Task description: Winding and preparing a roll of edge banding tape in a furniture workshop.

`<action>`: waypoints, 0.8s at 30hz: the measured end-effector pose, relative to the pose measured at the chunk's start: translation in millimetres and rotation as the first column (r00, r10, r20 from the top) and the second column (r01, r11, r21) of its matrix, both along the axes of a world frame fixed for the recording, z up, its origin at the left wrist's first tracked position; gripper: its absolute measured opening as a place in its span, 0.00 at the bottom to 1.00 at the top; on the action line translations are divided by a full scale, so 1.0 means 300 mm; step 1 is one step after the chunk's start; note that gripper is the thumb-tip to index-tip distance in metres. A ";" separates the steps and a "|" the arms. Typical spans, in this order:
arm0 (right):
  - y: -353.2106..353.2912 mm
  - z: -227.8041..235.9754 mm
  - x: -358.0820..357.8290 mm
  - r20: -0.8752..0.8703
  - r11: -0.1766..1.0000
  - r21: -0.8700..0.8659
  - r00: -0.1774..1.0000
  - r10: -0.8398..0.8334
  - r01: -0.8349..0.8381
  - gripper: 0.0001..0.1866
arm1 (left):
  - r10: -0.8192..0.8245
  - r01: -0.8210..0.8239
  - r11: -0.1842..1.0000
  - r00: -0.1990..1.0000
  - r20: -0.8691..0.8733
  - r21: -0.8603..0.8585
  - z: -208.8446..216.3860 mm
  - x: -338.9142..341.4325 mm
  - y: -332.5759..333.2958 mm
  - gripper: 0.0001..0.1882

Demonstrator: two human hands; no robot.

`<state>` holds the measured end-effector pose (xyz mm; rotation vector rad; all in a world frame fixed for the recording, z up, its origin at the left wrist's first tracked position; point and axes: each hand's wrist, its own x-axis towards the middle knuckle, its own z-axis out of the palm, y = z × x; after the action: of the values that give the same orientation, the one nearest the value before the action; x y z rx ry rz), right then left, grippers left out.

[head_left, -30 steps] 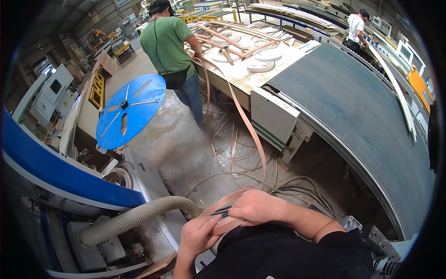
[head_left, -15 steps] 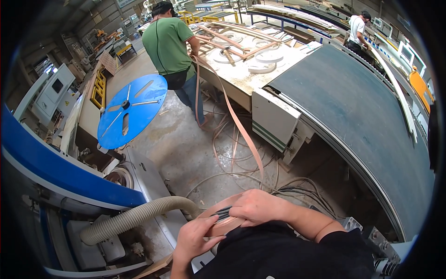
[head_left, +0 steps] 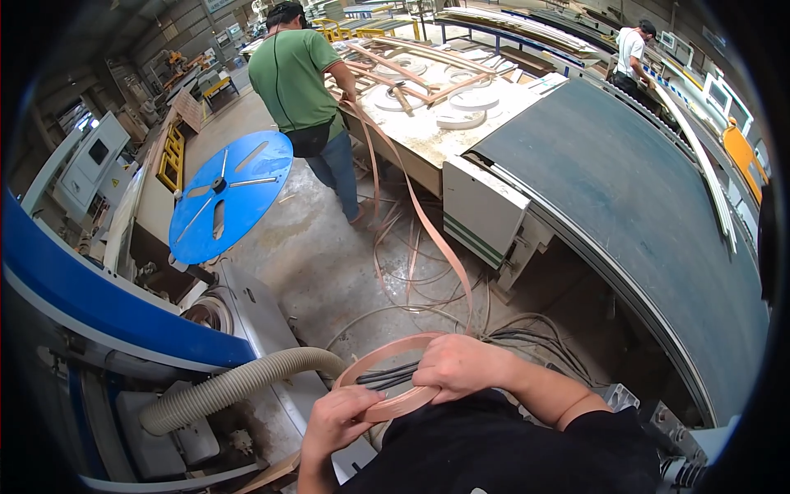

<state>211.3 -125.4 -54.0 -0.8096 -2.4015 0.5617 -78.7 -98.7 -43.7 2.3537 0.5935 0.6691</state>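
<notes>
A long copper-brown flat strip (head_left: 415, 210) runs across the floor from the far workbench to me and curls into a small loop (head_left: 380, 359) close to my chest. My right hand (head_left: 462, 367) grips the right side of that loop from above. My left hand (head_left: 336, 420) holds its lower left end, fingers closed on the strip. A person in a green shirt (head_left: 298, 78) stands at the far end of the strip, back turned, hands on it by the workbench.
A blue slotted disc (head_left: 230, 193) sits on a stand to the left. A grey ribbed hose (head_left: 234, 383) and a blue machine edge (head_left: 90, 305) lie lower left. A large dark curved panel (head_left: 634, 206) fills the right. Loose strips and cables litter the floor (head_left: 321, 255). Another person (head_left: 629, 49) works at the back right.
My hands have coiled the strip into a wider open loop in front of me. The person in green has shifted slightly along the workbench, and the strip across the floor has moved.
</notes>
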 end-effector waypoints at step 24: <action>-0.009 -0.013 -0.041 -0.061 0.979 0.064 0.980 -0.188 0.191 0.09 | 0.212 -0.200 0.953 0.977 -0.031 0.228 0.045 0.106 -0.025 0.21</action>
<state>199.1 -128.2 -58.0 -0.9676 -2.2503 0.4172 -46.9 -106.3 -30.1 2.5478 0.8361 0.8032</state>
